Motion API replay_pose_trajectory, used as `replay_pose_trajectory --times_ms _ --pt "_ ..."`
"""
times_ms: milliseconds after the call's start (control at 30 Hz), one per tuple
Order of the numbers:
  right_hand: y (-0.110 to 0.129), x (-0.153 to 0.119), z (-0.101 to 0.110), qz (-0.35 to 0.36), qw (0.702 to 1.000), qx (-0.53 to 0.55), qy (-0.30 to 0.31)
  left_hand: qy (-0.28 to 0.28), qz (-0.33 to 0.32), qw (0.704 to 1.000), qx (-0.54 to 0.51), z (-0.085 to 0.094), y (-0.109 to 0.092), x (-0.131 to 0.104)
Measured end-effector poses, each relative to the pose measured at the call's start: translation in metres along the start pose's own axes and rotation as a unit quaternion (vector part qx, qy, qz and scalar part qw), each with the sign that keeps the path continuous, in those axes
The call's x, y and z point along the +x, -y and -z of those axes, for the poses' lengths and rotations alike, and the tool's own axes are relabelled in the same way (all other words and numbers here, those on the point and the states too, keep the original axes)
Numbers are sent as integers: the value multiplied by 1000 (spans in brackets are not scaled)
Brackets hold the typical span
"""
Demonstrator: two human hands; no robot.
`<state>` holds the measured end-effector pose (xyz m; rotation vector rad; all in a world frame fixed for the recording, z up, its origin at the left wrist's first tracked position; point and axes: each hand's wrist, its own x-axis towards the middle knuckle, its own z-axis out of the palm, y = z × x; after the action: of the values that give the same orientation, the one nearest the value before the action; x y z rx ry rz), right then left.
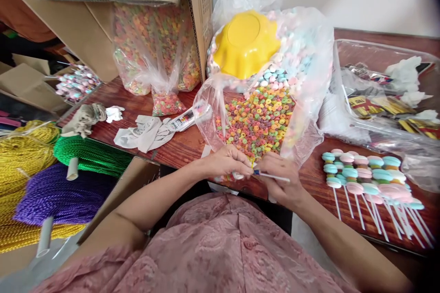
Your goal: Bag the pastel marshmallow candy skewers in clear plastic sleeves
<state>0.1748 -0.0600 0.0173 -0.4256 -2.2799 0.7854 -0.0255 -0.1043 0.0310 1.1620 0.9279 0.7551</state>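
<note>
Over the table's front edge, my left hand is closed in a pinch, with a small yellow bit at its fingertips that I cannot make out. Close beside it, my right hand is shut on a thin white stick with a blue part near its left end. Just beyond both hands, many small ring-shaped pieces in yellow, orange, red and green lie in an open clear plastic bag. Finished-looking sticks with stacked pink, blue and white discs lie in a bunch to the right.
An upturned yellow bowl rests on pastel pieces behind. A cardboard box holds bagged rings. White gloves lie left. A clear plastic bin stands right. Green cord and purple cord hang lower left.
</note>
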Motion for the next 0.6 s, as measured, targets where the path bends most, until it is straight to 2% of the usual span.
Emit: replay_pose_trajectory --times_ms 100,200,500,600 --pt "9 0 5 192 976 -104 4 70 126 981 -127 4 1 -4" --pt "17 1 7 283 947 -151 24 133 175 962 -162 5 4 -8" --pt "30 8 5 313 929 -111 165 256 184 942 -113 6 13 -12" --pt "31 8 1 320 919 -120 194 280 171 941 -86 5 16 -12"
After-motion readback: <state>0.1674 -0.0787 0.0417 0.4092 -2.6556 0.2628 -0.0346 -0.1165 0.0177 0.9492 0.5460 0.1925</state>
